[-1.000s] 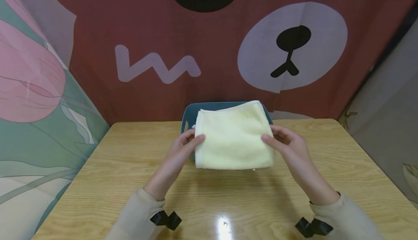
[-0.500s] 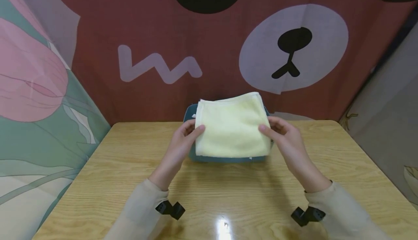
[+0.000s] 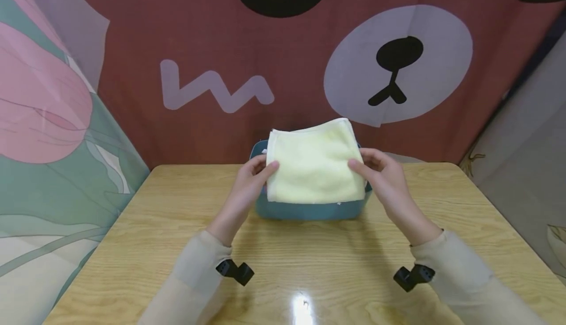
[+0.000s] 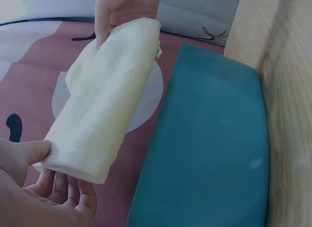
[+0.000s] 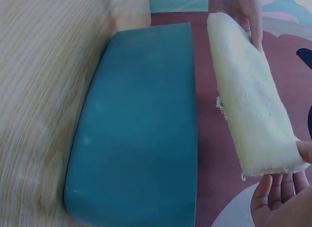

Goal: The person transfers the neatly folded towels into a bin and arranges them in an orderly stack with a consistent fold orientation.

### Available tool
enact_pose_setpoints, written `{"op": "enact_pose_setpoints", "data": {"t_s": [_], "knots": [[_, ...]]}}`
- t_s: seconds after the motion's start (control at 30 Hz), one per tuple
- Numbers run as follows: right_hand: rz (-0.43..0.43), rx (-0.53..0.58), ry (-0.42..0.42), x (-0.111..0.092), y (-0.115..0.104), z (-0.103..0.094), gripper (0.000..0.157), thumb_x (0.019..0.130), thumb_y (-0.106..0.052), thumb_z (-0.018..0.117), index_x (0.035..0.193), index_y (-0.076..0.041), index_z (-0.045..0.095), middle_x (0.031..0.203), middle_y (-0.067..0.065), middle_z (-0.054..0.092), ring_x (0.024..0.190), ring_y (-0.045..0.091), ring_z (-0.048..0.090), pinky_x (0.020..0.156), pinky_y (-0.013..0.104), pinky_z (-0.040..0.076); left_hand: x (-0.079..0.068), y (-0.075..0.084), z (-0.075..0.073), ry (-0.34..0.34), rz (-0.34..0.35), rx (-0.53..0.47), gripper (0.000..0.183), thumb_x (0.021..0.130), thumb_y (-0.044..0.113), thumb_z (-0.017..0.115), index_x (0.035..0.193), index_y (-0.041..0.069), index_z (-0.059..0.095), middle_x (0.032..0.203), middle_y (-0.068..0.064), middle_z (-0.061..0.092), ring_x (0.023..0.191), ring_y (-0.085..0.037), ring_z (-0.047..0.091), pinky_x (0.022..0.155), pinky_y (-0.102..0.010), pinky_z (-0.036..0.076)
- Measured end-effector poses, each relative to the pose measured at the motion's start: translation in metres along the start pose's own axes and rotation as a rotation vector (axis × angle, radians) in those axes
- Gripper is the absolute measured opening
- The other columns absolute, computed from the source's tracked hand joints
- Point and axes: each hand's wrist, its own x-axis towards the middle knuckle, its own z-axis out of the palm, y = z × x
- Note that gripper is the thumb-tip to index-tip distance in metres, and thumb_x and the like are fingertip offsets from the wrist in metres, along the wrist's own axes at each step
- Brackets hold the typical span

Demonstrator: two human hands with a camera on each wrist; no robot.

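A folded pale yellow towel (image 3: 316,163) with white edging is held up between both hands, over the blue basket (image 3: 309,211) at the back of the table. My left hand (image 3: 247,182) pinches its left edge, thumb on the near face and fingers behind. On the opposite edge my right hand (image 3: 384,177) grips it the same way. Both wrist views show the towel (image 4: 105,100) above the basket's rim, apart from the basket wall (image 5: 136,124). Loose threads hang from the towel's lower fold. Most of the basket's opening is hidden behind the towel.
The basket stands on a wood-grain table (image 3: 309,256), close to a red printed curtain (image 3: 212,133) at its back edge. A floral cloth (image 3: 44,119) hangs at the left, and a grey one (image 3: 526,133) at the right. Black wrist devices (image 3: 235,272) sit on both sleeves.
Both hands have moved the towel away from the body and up in the head view, further over the basket. More of the basket's front wall now shows below it. The grip is unchanged.
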Motion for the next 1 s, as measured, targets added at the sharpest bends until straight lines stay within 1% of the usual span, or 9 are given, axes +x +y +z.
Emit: {"op": "enact_pose_setpoints", "data": {"t_s": [0.1,0.27,0.37,0.47,0.67,0.77,1.0], "knots": [[0.002,-0.005,0.009,0.005,0.000,0.000,0.049,0.084,-0.040,0.066,0.120,-0.007,0.058,0.101,0.003,0.059,0.090,0.014,0.054,0.067,0.020,0.048,0.004,0.000,0.002,0.003,-0.002,-0.007,0.033,0.090,0.027,0.062,0.119,0.010,0.059,0.107,-0.007,0.062,0.086,-0.019,0.058,0.074,-0.037,0.047],[0.000,0.004,0.020,0.014,0.005,0.001,0.047,0.085,-0.035,0.067,0.120,-0.005,0.059,0.101,0.002,0.059,0.090,0.012,0.053,0.068,0.019,0.047,0.011,-0.001,0.005,0.015,0.010,-0.023,0.034,0.090,0.024,0.062,0.120,0.008,0.059,0.110,-0.010,0.062,0.090,-0.020,0.059,0.078,-0.033,0.049],[0.005,0.010,0.026,0.018,0.007,0.000,0.046,0.086,-0.034,0.066,0.120,-0.004,0.059,0.101,0.002,0.059,0.089,0.011,0.053,0.068,0.019,0.047,0.015,-0.001,0.007,0.024,0.004,-0.026,0.035,0.089,0.023,0.063,0.120,0.007,0.059,0.111,-0.010,0.062,0.092,-0.020,0.060,0.080,-0.033,0.050],[0.021,0.008,0.033,0.021,0.008,0.000,0.047,0.086,-0.035,0.066,0.120,-0.004,0.058,0.104,0.004,0.059,0.090,0.012,0.053,0.068,0.019,0.048,0.018,0.000,0.009,0.033,-0.006,-0.011,0.036,0.089,0.024,0.063,0.121,0.008,0.059,0.112,-0.009,0.062,0.095,-0.021,0.060,0.082,-0.035,0.050],[0.024,0.014,0.046,0.028,0.013,0.001,0.046,0.086,-0.035,0.066,0.119,-0.004,0.059,0.103,0.006,0.059,0.089,0.013,0.054,0.069,0.020,0.048,0.024,0.002,0.011,0.038,-0.002,-0.002,0.035,0.089,0.024,0.063,0.120,0.008,0.059,0.112,-0.009,0.062,0.097,-0.020,0.059,0.084,-0.033,0.050],[0.024,0.013,0.044,0.031,0.016,0.003,0.044,0.086,-0.032,0.066,0.119,-0.003,0.059,0.102,0.007,0.059,0.089,0.013,0.054,0.069,0.020,0.048,0.026,0.000,0.010,0.046,0.000,0.003,0.033,0.089,0.022,0.064,0.119,0.007,0.060,0.111,-0.010,0.062,0.096,-0.020,0.059,0.084,-0.033,0.049],[0.034,-0.023,0.021,0.032,0.022,0.007,0.039,0.087,-0.027,0.066,0.117,-0.003,0.060,0.107,0.011,0.060,0.090,0.014,0.055,0.071,0.021,0.050,0.031,-0.006,0.009,0.080,0.003,0.051,0.031,0.089,0.018,0.063,0.118,0.005,0.060,0.109,-0.012,0.063,0.095,-0.020,0.058,0.084,-0.034,0.049]]}}
